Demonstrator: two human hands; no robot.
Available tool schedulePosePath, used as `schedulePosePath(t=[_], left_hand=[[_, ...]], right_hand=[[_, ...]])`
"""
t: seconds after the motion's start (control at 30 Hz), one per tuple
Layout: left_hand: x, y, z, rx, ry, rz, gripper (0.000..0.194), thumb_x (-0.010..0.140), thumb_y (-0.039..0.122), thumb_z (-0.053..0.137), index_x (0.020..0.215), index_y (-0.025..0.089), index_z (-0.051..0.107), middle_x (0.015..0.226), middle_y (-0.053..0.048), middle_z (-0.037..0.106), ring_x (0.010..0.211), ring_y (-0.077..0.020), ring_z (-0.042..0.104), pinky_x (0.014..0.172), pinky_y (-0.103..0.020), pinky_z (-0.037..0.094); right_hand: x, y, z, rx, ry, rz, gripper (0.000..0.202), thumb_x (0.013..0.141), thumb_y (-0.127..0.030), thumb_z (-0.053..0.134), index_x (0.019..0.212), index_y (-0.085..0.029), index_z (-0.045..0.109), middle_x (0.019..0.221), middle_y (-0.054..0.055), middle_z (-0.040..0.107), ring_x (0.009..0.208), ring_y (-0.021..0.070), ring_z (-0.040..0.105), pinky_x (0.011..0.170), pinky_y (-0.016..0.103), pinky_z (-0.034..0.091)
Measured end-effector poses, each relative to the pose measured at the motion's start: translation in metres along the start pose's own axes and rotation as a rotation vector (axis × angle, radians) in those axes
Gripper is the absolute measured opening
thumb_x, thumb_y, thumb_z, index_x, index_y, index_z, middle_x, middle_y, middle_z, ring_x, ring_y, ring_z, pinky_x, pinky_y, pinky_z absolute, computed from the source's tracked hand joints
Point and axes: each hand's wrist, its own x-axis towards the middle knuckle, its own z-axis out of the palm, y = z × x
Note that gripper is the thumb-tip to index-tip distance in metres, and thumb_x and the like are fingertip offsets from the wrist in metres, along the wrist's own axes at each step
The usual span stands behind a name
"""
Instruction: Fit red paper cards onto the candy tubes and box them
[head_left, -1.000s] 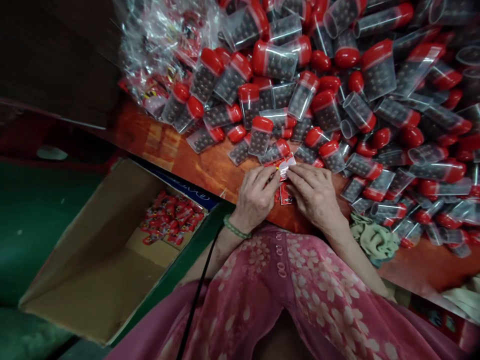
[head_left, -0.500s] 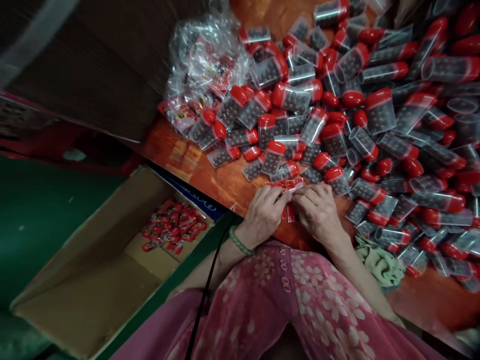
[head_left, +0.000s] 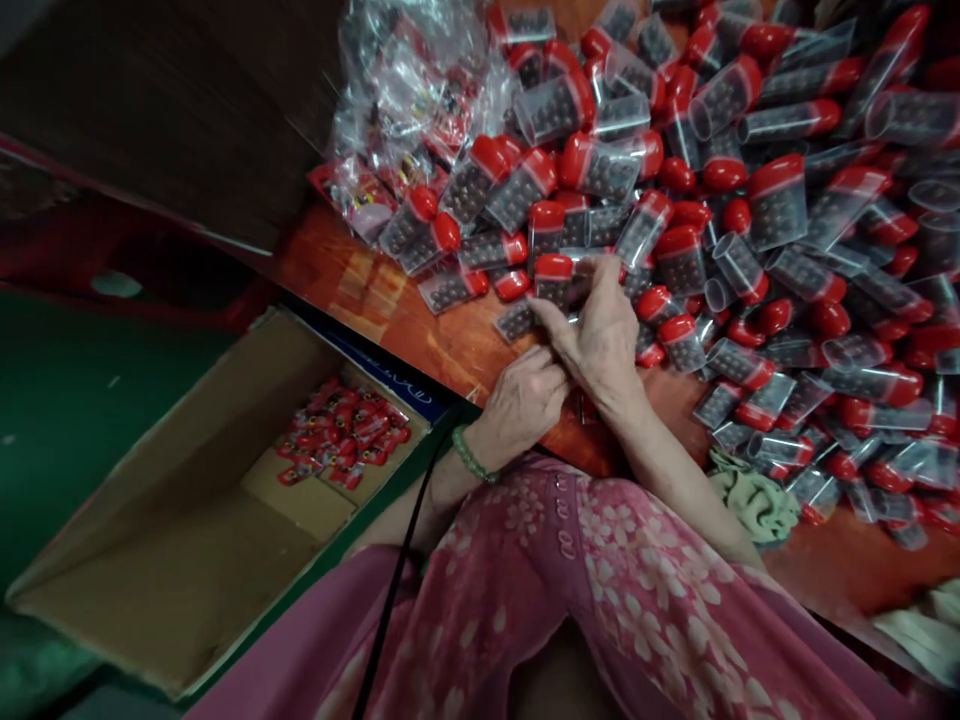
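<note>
tube (head_left: 553, 282), red-capped, lies just beside the right hand (head_left: 604, 338), thumb and fingers spread.

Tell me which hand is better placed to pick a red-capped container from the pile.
Right, most likely. The right hand reaches over the near edge of the red-capped containers, while the left hand lies lower, closer to the pink floral clothing, with its fingers bent.

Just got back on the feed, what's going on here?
A person's right hand is over the near edge of a pile of red-capped containers, thumb spread; whether it touches one is unclear. The left hand is curled beside it, any grip hidden. Small red items lie in the cardboard box.
</note>
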Motion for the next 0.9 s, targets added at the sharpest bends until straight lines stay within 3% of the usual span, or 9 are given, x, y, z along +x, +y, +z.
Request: schedulePosePath(t=[0.1, 0.17, 0.3, 0.43, 0.67, 0.9], left_hand=[[0.002, -0.001, -0.001, -0.092, 0.004, -0.051, 0.024, 0.094, 0.010, 0.053, 0.082, 0.014, 0.074, 0.086, -0.008, 0.072, 0.084, -0.0190, 0.067, 0.076, -0.030, 0.055], [0.003, -0.001, 0.000, -0.201, 0.073, -0.104, 0.017, 0.092, 0.012, 0.061, 0.082, 0.014, 0.075, 0.083, -0.006, 0.074, 0.080, -0.0166, 0.068, 0.075, -0.028, 0.055], [0.007, 0.000, -0.001, -0.427, 0.250, -0.169, 0.006, 0.083, 0.020, 0.080, 0.079, 0.017, 0.077, 0.077, -0.001, 0.077, 0.069, -0.0109, 0.069, 0.068, -0.022, 0.054], [0.012, 0.001, -0.008, -0.463, 0.319, -0.148, 0.013, 0.077, 0.025, 0.087, 0.074, 0.017, 0.077, 0.072, 0.000, 0.076, 0.065, -0.0095, 0.069, 0.064, -0.021, 0.053], [0.015, 0.009, -0.020, -0.429, 0.297, -0.047, 0.014, 0.077, 0.027, 0.088, 0.079, 0.017, 0.078, 0.076, 0.000, 0.077, 0.067, -0.0086, 0.070, 0.065, -0.019, 0.054], [0.012, 0.009, -0.021, -0.377, 0.183, -0.064, 0.017, 0.081, 0.033, 0.085, 0.079, 0.018, 0.077, 0.078, -0.001, 0.077, 0.068, -0.0089, 0.069, 0.065, -0.020, 0.055]], right_hand=[[0.005, 0.006, 0.001, 0.239, -0.002, 0.015, 0.051, 0.090, -0.063, 0.065, 0.122, -0.026, 0.049, 0.087, 0.001, 0.065, 0.075, 0.0187, 0.064, 0.075, 0.039, 0.057], [0.006, 0.013, -0.010, 0.384, 0.006, -0.017, 0.047, 0.092, -0.061, 0.064, 0.123, -0.028, 0.050, 0.092, -0.001, 0.064, 0.082, 0.0174, 0.066, 0.080, 0.038, 0.059], [-0.005, 0.033, -0.050, 0.501, 0.050, -0.084, 0.043, 0.092, -0.056, 0.067, 0.124, -0.029, 0.058, 0.110, 0.001, 0.066, 0.105, 0.0202, 0.068, 0.094, 0.043, 0.059], [-0.030, 0.049, -0.087, 0.521, 0.081, -0.079, 0.036, 0.088, -0.044, 0.076, 0.121, -0.032, 0.067, 0.107, 0.002, 0.069, 0.100, 0.0202, 0.069, 0.093, 0.042, 0.058], [-0.052, 0.034, -0.107, 0.460, -0.037, -0.191, 0.036, 0.088, -0.021, 0.077, 0.122, -0.035, 0.075, 0.102, 0.003, 0.074, 0.095, 0.0218, 0.066, 0.085, 0.041, 0.057], [-0.050, 0.035, -0.117, 0.310, -0.272, -0.212, 0.037, 0.093, -0.023, 0.072, 0.127, -0.038, 0.072, 0.101, 0.003, 0.071, 0.092, 0.0193, 0.066, 0.079, 0.036, 0.058]])
